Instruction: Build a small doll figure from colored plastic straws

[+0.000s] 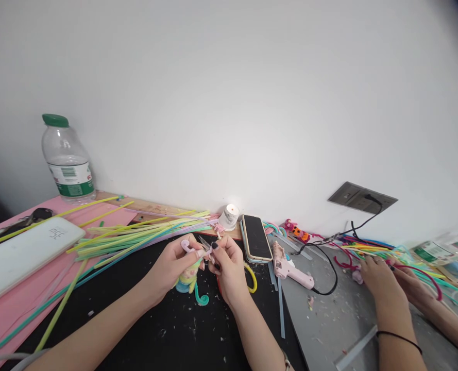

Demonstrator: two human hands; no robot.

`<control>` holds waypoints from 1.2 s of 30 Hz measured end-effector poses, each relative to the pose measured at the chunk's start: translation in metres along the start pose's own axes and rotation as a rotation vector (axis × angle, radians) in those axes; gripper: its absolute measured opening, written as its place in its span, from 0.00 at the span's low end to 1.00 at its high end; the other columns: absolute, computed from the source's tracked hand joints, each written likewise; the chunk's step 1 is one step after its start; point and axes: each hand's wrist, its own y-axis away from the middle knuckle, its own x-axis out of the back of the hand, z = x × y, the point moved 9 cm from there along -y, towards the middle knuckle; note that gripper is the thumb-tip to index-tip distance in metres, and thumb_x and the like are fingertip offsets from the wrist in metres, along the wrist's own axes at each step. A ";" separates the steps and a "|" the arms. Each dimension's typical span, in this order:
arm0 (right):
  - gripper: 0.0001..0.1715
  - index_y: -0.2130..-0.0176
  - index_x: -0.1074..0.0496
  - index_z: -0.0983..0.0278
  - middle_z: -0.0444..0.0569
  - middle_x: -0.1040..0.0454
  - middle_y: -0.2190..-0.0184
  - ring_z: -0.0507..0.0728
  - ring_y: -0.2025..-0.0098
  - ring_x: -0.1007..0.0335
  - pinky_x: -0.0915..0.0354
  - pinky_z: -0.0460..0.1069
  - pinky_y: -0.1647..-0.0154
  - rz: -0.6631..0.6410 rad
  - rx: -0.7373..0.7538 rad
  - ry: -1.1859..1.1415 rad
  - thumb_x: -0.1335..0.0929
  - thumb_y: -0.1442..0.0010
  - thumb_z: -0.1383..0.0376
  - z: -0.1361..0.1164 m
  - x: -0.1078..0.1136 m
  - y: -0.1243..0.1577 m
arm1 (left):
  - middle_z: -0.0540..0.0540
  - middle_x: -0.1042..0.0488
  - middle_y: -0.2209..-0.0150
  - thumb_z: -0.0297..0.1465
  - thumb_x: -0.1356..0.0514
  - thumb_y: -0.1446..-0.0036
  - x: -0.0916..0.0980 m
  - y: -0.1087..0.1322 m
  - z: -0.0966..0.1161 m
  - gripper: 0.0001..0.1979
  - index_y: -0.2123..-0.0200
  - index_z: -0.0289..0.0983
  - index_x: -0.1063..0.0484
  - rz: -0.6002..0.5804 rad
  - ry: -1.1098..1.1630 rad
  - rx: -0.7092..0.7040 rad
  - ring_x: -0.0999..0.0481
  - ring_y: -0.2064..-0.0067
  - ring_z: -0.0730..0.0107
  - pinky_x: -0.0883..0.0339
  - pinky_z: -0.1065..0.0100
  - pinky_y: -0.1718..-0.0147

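My left hand (178, 260) is closed around a small pipe-cleaner figure (190, 273) in pale yellow and blue, with a curled teal end (202, 299) hanging below. A lilac pipe-cleaner curl (187, 246) sticks up by its thumb. Close beside it, my right hand (229, 265) is closed, its dark-nailed fingertips pinching near a lilac end (208, 252). Slim metal scissors blades (204, 243) show between the hands; a bit of red under the right palm looks like their handle, mostly hidden. A yellow fuzzy loop (251, 278) lies right of that hand.
Pipe cleaners (136, 237) lie bundled at left, near a white power bank (23, 257) and bottle (68, 159). A paper cup (229, 217), phone (256, 237) and corded pink glue gun (290, 268) stand ahead and right. Another person's hands (383, 278) work at far right.
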 end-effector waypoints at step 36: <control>0.17 0.74 0.41 0.62 0.42 0.41 0.78 0.52 0.75 0.47 0.51 0.47 0.72 -0.106 0.340 0.819 0.43 0.34 0.62 -0.030 -0.010 0.010 | 0.51 0.27 0.76 0.36 0.36 0.50 -0.001 0.002 0.003 0.11 0.74 0.36 0.34 0.072 0.043 0.028 0.31 0.74 0.74 0.40 0.72 0.73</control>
